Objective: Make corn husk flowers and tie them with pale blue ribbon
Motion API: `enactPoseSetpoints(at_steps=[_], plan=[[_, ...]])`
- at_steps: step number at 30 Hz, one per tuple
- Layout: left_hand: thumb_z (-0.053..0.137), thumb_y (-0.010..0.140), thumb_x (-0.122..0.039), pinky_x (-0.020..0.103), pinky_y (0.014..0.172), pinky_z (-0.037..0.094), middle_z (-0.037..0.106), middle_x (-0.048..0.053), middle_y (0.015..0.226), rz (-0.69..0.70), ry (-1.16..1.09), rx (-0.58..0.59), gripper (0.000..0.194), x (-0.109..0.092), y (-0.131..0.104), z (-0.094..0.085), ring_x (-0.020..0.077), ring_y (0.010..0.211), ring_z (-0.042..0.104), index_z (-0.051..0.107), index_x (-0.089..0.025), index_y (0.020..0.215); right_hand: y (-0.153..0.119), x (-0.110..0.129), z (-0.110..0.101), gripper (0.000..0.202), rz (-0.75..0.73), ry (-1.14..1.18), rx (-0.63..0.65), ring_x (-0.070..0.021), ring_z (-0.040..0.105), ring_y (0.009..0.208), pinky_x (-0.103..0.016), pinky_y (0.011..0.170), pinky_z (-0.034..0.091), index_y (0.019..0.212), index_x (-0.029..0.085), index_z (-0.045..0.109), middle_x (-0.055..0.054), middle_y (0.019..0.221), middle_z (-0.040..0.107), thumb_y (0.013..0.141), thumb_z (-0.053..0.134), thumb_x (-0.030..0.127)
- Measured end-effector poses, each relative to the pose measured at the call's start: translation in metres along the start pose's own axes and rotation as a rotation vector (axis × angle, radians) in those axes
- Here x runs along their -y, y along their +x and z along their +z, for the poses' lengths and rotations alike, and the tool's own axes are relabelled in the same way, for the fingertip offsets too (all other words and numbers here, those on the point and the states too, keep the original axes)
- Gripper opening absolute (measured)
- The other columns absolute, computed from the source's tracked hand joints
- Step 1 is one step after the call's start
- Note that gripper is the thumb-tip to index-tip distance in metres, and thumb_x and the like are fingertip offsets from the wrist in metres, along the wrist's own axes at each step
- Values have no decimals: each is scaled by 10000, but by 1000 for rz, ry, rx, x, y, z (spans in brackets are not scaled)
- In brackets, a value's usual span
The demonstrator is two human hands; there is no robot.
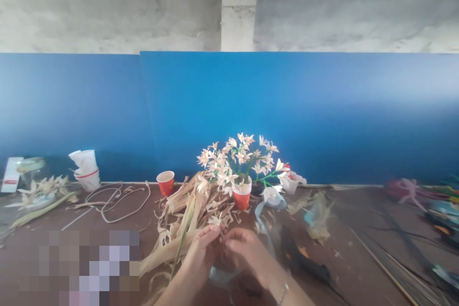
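My left hand [203, 248] is closed, thumb and fingers pinched at the base of a small pale flower [215, 220]. Close beside it, on the right, my right hand [247, 251] has its fingers bent together near the same flower; what they hold is too small to make out. Behind both hands, a red paper cup [242, 197] holds many cream-white flowers [242, 157] on green stems. Dry husk strips [181, 205] lie heaped to the left of this cup and reach under my left forearm.
A red cup [166, 184], looped white cord [124, 203] and white cup with tissue [88, 177] stand or lie left. Right are a black glue gun [304, 260], crumpled clear plastic [319, 217] and thin sticks [383, 265]. A blue panel [287, 105] rises behind the table.
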State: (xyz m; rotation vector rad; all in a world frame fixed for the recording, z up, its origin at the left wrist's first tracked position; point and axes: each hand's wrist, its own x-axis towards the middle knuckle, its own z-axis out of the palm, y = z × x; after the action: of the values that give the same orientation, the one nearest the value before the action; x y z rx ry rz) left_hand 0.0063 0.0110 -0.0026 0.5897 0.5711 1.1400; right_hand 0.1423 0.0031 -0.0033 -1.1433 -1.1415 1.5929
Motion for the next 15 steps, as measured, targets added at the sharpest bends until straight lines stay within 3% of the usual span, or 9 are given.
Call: enactPoseSetpoints(at_steps=[15], plan=[[715,656,-225,233,585,432,624,17,631,-12,0,-9,125,0,-3,2,115,569,551,664,-121,706,2,-2,1,224,-3,56,-9,-65,470,396,-180,406,292,671,146,586,18,522,610,624,688,339]])
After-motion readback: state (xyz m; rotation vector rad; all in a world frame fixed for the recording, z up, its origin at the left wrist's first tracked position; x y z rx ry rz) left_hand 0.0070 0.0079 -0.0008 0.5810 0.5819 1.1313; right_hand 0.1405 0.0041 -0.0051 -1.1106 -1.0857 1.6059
